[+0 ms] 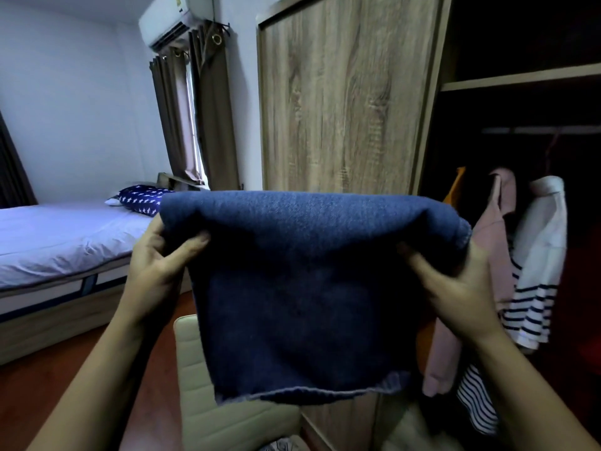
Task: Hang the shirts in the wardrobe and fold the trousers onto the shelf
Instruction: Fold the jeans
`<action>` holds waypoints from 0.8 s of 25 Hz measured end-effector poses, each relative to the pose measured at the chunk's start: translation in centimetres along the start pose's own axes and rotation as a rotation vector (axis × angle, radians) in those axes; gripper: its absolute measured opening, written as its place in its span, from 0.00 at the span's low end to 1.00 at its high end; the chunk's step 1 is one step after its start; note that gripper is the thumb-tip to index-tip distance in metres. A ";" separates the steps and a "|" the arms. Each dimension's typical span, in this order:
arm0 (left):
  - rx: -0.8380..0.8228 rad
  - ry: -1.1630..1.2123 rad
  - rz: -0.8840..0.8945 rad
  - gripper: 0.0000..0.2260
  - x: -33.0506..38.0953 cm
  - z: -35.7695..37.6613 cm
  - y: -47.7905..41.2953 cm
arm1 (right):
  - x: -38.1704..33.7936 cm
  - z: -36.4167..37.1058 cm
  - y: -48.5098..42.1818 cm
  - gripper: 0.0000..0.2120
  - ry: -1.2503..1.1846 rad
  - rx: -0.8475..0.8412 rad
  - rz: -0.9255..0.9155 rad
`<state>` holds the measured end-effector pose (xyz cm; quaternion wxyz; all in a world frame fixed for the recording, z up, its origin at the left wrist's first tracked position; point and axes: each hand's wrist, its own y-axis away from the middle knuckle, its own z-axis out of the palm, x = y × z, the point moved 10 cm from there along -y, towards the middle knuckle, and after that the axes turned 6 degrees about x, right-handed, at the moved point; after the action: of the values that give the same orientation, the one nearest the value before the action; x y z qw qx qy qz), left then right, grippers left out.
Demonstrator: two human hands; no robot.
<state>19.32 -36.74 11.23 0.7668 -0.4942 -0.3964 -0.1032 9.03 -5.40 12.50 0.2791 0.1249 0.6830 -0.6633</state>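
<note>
Head view. Centre frame: trousers (302, 288), blue denim, folded double and held up in the air, fold at the top, loose edges hanging along the bottom. Gripped at both upper corners. Left hand (156, 265) on the cloth's left edge, thumb pressed on the near face, fingers curled round behind. Right hand (455, 281) on the right edge, thumb on the near face too, remaining fingers hidden behind the denim. Both forearms reaching up from the lower corners of the frame.

Just below the trousers, lower centre: cream chair (201, 379), partly covered by the hanging cloth. Behind the trousers, upper centre: wood-grain door (341, 92) of the wardrobe (426, 131). To the right, the dark open interior, with a shelf (520, 79) across the upper right, well above the trousers and not touching them. Under it, a dim rail (536, 130). Hanging at right of frame, beside the right hand: pink shirt (491, 242), white shirt (543, 222), striped shirt (527, 307), and an orange garment (455, 187) peeking out further back.

Left of frame: bed (58, 242) with pale sheet and a star-print pillow (143, 198). Upper left of centre: brown curtains (211, 109) beneath an air conditioner (166, 21). Lower left: reddish wooden floor (65, 385).
</note>
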 end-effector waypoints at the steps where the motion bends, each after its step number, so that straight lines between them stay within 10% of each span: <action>1: 0.015 -0.006 -0.002 0.13 0.0 0.3 0.3 | 0.4 -0.5 0.2 0.17 0.080 0.071 -0.007; 5: 0.126 -0.134 -0.053 0.08 -2.7 1.0 1.3 | 1.4 -1.8 0.7 0.07 0.391 0.296 -0.039; 12: 0.236 -0.463 -0.096 0.16 -4.0 0.6 0.1 | 3.9 -0.6 -1.3 0.17 0.456 0.123 0.133; 18: 0.149 -0.272 -0.415 0.13 -6.7 1.0 -0.5 | 12.9 0.8 5.8 0.49 -0.028 -0.323 0.835; 20: 0.119 -0.263 -0.551 0.17 -8.9 0.2 0.1 | 14.2 2.3 9.3 0.40 -0.205 -0.284 0.944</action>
<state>13.34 -38.61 4.87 0.6797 -0.3316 -0.6166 -0.2188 3.02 -9.65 -2.93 0.6286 0.3149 0.6048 -0.3741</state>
